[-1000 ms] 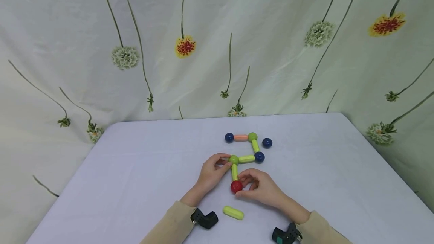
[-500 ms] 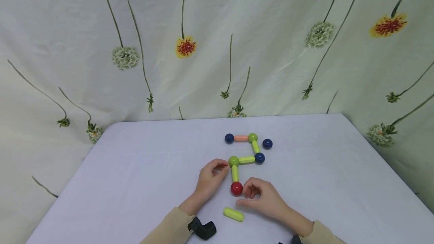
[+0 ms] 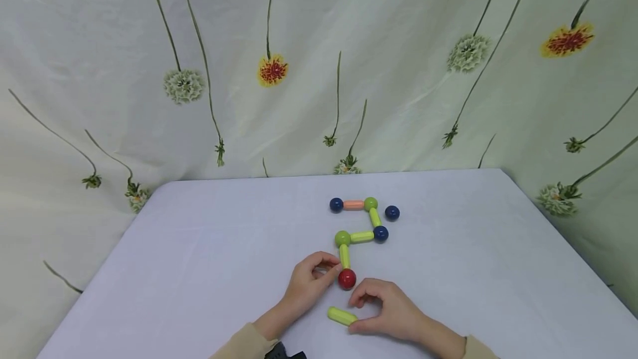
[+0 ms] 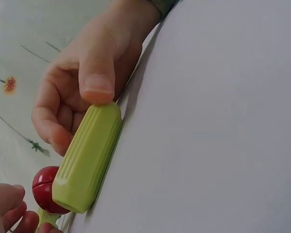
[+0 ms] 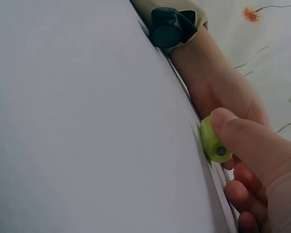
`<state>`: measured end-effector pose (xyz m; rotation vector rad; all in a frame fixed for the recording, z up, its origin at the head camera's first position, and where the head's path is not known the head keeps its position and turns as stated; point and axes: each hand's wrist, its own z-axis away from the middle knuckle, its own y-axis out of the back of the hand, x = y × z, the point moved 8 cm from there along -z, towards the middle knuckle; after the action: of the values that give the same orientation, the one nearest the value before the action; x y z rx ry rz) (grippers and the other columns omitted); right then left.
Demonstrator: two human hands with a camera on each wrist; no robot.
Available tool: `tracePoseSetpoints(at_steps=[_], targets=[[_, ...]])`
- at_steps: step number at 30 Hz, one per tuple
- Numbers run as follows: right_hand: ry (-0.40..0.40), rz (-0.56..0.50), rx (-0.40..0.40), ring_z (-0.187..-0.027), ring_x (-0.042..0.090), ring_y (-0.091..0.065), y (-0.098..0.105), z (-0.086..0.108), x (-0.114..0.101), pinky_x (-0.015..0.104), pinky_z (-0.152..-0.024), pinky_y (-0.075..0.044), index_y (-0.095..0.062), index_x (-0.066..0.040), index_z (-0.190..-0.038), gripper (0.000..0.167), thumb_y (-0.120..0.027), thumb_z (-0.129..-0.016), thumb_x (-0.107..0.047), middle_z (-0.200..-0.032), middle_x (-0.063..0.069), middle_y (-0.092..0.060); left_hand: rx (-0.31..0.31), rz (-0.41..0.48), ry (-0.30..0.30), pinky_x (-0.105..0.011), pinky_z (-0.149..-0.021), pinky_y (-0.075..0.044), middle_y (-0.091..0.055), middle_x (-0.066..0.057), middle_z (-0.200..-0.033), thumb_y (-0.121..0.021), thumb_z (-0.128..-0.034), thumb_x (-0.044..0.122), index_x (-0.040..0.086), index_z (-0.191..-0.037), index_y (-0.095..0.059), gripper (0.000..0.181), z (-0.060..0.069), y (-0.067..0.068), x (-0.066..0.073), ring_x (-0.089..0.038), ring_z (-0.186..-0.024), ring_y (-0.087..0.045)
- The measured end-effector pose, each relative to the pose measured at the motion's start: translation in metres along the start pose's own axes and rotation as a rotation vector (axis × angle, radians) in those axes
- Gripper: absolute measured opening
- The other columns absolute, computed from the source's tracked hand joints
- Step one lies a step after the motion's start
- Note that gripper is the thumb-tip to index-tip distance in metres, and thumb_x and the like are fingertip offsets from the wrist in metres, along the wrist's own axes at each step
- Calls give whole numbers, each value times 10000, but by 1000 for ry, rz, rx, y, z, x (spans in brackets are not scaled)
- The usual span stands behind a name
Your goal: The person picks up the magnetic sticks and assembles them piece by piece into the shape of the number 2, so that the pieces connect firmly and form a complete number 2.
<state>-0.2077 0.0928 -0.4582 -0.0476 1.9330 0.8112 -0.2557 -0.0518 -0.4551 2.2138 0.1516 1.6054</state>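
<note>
A loose lime-green magnetic rod (image 3: 341,316) lies on the table near the person. The right hand (image 3: 391,313) touches its near right end with the thumb; in the left wrist view the curved forefinger stands apart from the rod (image 4: 89,155). A grey dot marks the rod's end (image 5: 215,143) in the right wrist view. The left hand (image 3: 306,281), fingers loosely bent, is beside a red ball (image 3: 346,279) and the green rod (image 3: 345,257) joined to it; whether the fingertips touch them is unclear. That rod leads up to a green ball (image 3: 342,238).
From the green ball the zigzag chain runs on through a second green rod (image 3: 361,236), a navy ball (image 3: 381,234), another rod, a green ball (image 3: 370,204), an orange rod (image 3: 354,205) and a navy ball (image 3: 336,205). One separate navy ball (image 3: 392,213) lies right of it.
The left hand has left the upper green ball and slid down towards the red ball. The right hand has let go of the red ball and come down to the loose rod.
</note>
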Motion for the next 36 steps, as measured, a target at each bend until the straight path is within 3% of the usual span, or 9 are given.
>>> tracePoseSetpoints(at_steps=[6,10,17,26,36], targets=[[43,38,-21,-822,40,-566,-1,2,-2,232,-746,-480,-668,-232,-976,258,-787,-761,-310,-905,-128,-628,-49,38,-7,-224,-666,-500,-638,47,-922,-722,-834,284,161,-967,-663,190,10,-5,3,-133,-857,-594],[82,69,-24,-833,19,-569,-2,2,-5,236,-753,-475,-692,-242,-985,220,-772,-784,-282,-911,-168,-633,-62,14,-14,-233,-693,-509,-629,30,-948,-751,-810,223,146,-1003,-660,227,13,-6,9,-188,-870,-603],[146,65,-44,-876,29,-592,0,1,-9,252,-780,-489,-698,-222,-977,166,-744,-818,-231,-931,-145,-659,-106,-15,-31,-257,-707,-525,-642,-79,-988,-729,-811,71,42,-1043,-655,245,16,-4,34,-264,-889,-617],[-6,-30,-119,-818,77,-581,13,0,4,242,-743,-487,-705,-218,-962,150,-739,-819,-245,-909,-118,-669,-123,3,-55,-232,-706,-522,-646,23,-1015,-742,-820,220,145,-1051,-673,253,11,-9,10,-149,-903,-629],[-85,-122,-177,-749,98,-584,32,-2,14,242,-682,-499,-703,-122,-968,176,-742,-806,-179,-905,-18,-685,-115,-26,-69,-239,-693,-522,-648,33,-988,-742,-819,237,145,-1036,-668,247,9,-9,9,-115,-886,-627]])
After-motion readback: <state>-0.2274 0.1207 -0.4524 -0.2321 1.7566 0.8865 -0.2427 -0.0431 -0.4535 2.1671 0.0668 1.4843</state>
